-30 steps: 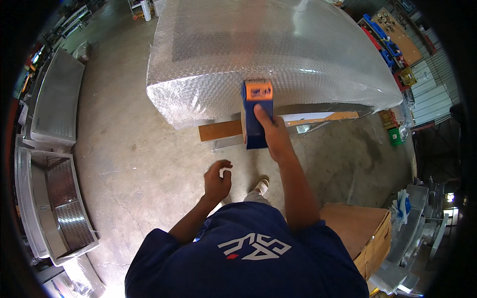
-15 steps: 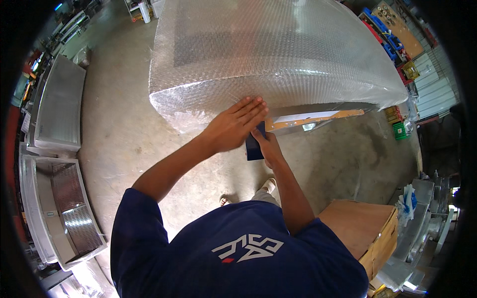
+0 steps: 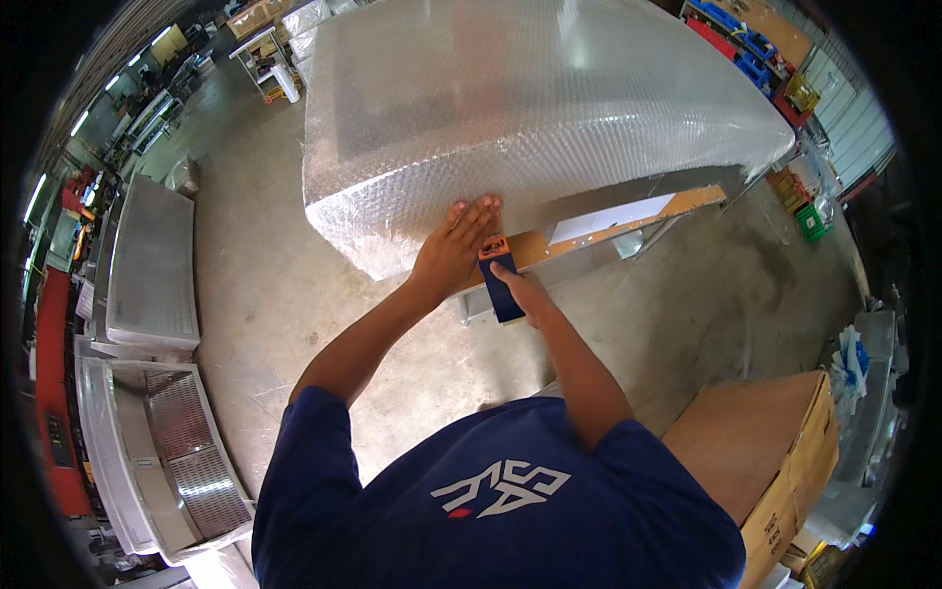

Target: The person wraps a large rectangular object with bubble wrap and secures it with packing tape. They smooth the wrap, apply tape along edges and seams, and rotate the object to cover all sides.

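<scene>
A large box-shaped item under bubble wrap (image 3: 530, 98) fills the upper middle of the view. My left hand (image 3: 446, 257) lies with its fingers stretched out against the wrap's near edge, at the front left. Just beside it, my right hand (image 3: 530, 297) grips a dark blue, flat oblong thing with an orange end (image 3: 503, 299); its exact kind is unclear. That orange end meets the left end of a brown board edge (image 3: 677, 208), which shows below the wrap. A white sheet (image 3: 610, 222) lies along this board.
A big cardboard box (image 3: 756, 442) stands close on my right. At the left are a wrapped metal panel (image 3: 152, 265) and an open metal housing with perforated panels (image 3: 201, 456). A cart (image 3: 263, 64) stands far left, and a green crate (image 3: 811, 223) sits at the right.
My left hand has slid slightly left and down the wrap, exposing the orange end of the dark blue thing. The wrap's near edge sits higher, showing more of the board. The view has shifted.
</scene>
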The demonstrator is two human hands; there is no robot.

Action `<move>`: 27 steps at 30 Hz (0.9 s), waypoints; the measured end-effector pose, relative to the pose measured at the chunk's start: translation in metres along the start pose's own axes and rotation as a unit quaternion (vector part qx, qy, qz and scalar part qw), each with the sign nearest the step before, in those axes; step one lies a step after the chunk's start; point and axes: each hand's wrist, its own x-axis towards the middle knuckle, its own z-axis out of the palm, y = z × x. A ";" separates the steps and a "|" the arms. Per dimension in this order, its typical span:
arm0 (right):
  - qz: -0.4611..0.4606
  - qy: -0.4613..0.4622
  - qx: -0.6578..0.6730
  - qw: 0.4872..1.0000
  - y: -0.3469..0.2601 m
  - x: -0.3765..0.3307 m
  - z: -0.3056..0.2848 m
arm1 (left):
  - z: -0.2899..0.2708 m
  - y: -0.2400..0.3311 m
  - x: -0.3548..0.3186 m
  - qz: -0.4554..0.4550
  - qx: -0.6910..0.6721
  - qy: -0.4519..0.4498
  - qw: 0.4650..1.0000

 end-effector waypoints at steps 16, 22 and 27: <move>0.000 0.005 0.145 0.989 0.082 -0.011 -0.015 | 0.042 0.043 0.013 -0.054 0.183 -0.083 0.978; 0.301 0.007 0.302 0.904 0.141 -0.060 -0.099 | 0.068 0.068 0.006 -0.085 0.151 -0.138 0.975; 0.202 0.150 0.317 0.914 0.156 -0.058 -0.194 | 0.076 0.094 0.025 -0.156 0.088 -0.176 0.968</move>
